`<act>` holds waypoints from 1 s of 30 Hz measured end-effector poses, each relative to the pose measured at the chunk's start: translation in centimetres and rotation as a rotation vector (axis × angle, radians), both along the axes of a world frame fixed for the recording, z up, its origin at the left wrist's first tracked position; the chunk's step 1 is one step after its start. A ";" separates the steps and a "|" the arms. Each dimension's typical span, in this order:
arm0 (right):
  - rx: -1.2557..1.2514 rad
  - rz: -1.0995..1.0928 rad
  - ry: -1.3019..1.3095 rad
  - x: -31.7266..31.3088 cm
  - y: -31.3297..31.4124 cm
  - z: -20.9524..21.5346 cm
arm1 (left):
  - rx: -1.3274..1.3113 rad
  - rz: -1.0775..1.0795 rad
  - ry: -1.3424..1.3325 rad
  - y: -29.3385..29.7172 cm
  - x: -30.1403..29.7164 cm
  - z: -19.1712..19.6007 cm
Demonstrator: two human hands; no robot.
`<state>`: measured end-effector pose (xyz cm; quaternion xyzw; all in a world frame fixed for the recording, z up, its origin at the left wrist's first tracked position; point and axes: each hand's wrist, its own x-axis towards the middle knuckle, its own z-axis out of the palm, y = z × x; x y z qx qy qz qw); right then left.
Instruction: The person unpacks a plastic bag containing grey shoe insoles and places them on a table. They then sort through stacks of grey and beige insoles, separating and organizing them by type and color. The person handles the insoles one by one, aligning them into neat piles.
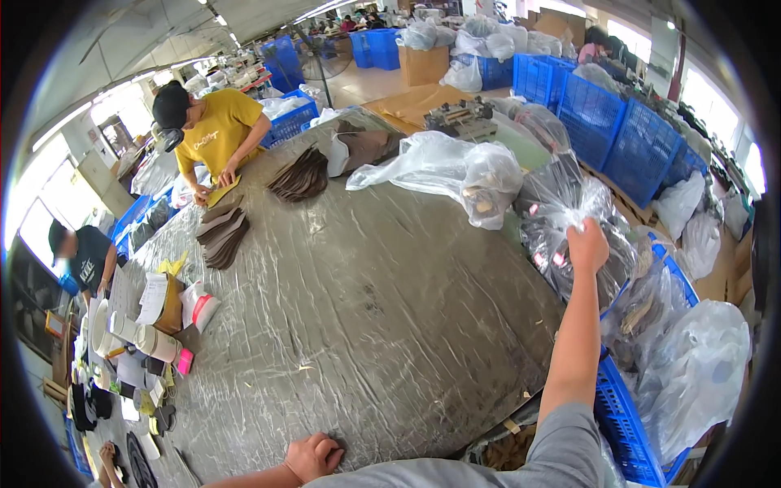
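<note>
My right arm reaches out over the table's right side, and my right hand (pixel 587 246) is closed round the gathered neck of a clear plastic bag (pixel 561 218). Dark items with a few reddish patches show through the bag's film. It hangs at the table's edge, over the blue crates. Close to my body, my left hand (pixel 316 457) rests on the table (pixel 390 325) with its fingers curled in and nothing visible in them. Beyond the bag in my grip, a white translucent bag (pixel 443 175) lies on the tabletop.
Stacks of brown cut pieces (pixel 221 233) lie near a co-worker in a yellow shirt (pixel 215 134), who handles a yellow piece. Cups (pixel 154 342) and papers crowd the left edge. A blue crate (pixel 622 415) with filled plastic bags (pixel 691 374) stands at my right.
</note>
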<state>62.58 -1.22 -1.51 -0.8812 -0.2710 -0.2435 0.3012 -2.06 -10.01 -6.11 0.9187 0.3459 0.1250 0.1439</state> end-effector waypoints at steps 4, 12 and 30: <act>0.189 -0.004 -0.074 0.4 -1.4 -1.3 | -0.010 0.003 -0.019 0.2 -0.1 -0.3; 0.608 0.247 0.053 -4.0 -1.6 6.4 | -0.042 0.011 -0.070 0.0 -0.7 -0.7; 0.155 1.499 0.103 -33.8 -6.8 10.9 | -0.010 0.502 -1.005 0.5 -2.0 -1.7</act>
